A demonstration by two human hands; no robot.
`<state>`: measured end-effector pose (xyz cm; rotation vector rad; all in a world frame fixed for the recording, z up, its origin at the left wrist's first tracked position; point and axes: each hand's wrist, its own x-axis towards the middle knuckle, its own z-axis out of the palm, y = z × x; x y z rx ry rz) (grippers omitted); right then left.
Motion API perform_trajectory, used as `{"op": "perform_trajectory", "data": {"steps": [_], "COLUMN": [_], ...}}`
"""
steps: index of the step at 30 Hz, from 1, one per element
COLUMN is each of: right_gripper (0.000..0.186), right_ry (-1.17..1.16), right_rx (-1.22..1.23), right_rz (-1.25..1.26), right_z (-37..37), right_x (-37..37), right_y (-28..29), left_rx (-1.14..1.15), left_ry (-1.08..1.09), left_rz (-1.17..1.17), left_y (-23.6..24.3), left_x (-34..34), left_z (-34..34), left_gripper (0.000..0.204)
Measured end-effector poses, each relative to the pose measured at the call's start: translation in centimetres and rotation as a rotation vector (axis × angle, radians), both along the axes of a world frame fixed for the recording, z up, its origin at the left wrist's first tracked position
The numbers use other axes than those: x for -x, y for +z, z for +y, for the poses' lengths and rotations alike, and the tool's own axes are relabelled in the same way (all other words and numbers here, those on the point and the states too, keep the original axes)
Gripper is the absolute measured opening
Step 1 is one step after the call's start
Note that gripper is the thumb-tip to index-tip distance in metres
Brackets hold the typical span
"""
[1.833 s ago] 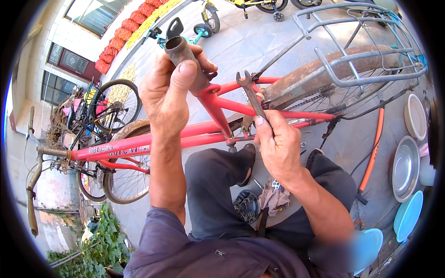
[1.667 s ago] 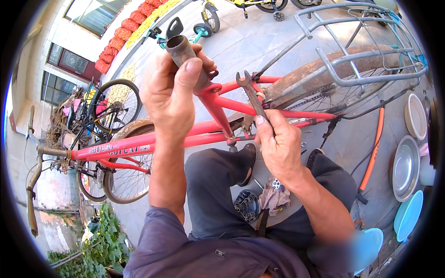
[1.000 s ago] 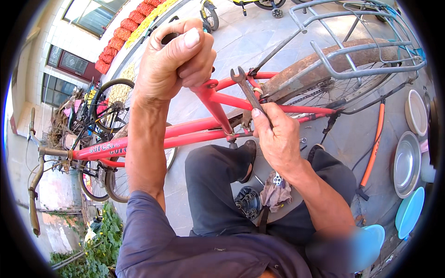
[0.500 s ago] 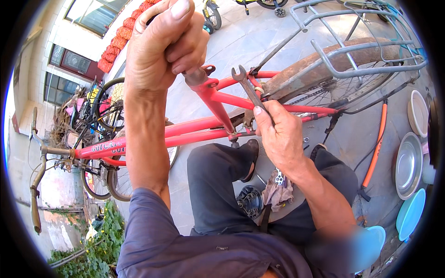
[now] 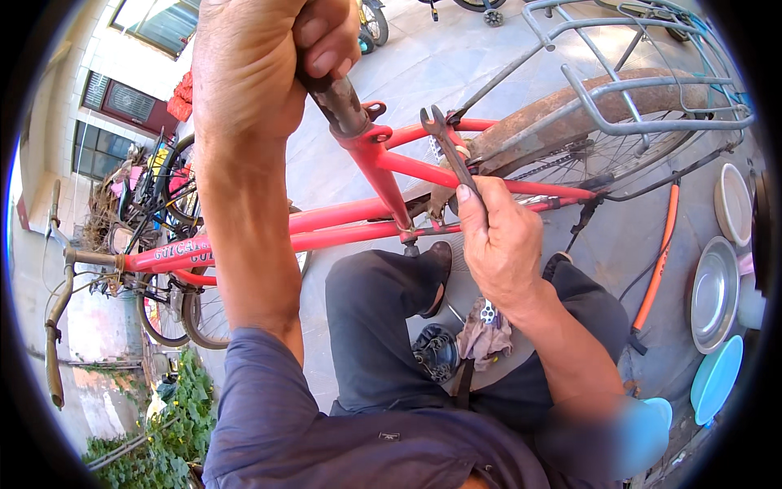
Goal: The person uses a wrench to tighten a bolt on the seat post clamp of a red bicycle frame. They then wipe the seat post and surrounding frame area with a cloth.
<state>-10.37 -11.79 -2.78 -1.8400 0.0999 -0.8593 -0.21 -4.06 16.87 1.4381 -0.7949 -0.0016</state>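
A red bicycle frame (image 5: 380, 183) stretches across in front of me. My left hand (image 5: 257, 69) is closed in a fist around the top of the rusty seat post (image 5: 342, 106), which stands up out of the seat tube. Whatever sits above the fist is out of view. My right hand (image 5: 507, 240) grips an open-ended wrench (image 5: 450, 155), thumb along its shaft. Its forked jaw points up and away, beside the seat tube and over the frame's rear tubes, with no bolt in it. A clamp lug (image 5: 375, 111) shows at the top of the seat tube.
Right of the frame are the rusty rear fender (image 5: 562, 106) and a grey wire rack (image 5: 619, 85). An orange tube (image 5: 658, 257) and several basins, including a metal one (image 5: 715, 295), lie at the right. A rag (image 5: 485, 336) lies between my legs. Other bicycles (image 5: 167, 310) stand left.
My left hand has shifted up and left, and more of the seat post shows between it and the frame. The wrench has moved slightly right, still in my right hand.
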Motion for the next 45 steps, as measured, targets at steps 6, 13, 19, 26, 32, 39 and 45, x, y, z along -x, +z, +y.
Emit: {"op": "perform_trajectory", "data": {"steps": [6,13,19,26,32,39,45], "right_gripper": [0.024,0.022,0.017,0.02,0.011,0.018,0.019], "right_ry": [-0.2,-0.161,-0.085,-0.015,0.006,0.05,0.049], "right_rx": [0.338,0.393,0.275,0.153,0.187,0.167,0.176], "right_rz": [-0.225,-0.186,-0.163,-0.063,-0.162,-0.041,-0.059], "right_z": [-0.9,0.7,0.1,-0.5,-0.6,-1.1,-0.9], "right_x": [-1.8,-2.7,-2.8,-2.5,-2.8,-2.5,-2.5], "right_y": [0.5,0.4,0.7,1.5,1.4,2.0,1.7], "left_rx": [-0.02,-0.056,-0.05,0.003,-0.002,-0.206,-0.181], "left_ry": [0.174,-0.104,0.094,0.048,-0.627,-0.947,-0.595], "left_rz": [0.057,0.044,0.005,-0.175,-0.074,0.049,0.031], "left_y": [0.6,0.6,0.5,-0.4,-0.4,0.2,-0.1], "left_x": [0.9,-0.4,0.3,0.6,-4.9,-5.9,-4.2], "left_z": [-0.8,0.2,-0.3,-1.1,2.1,2.3,2.4], "left_gripper": [0.033,0.036,0.038,0.038,0.042,0.042,0.04]}}
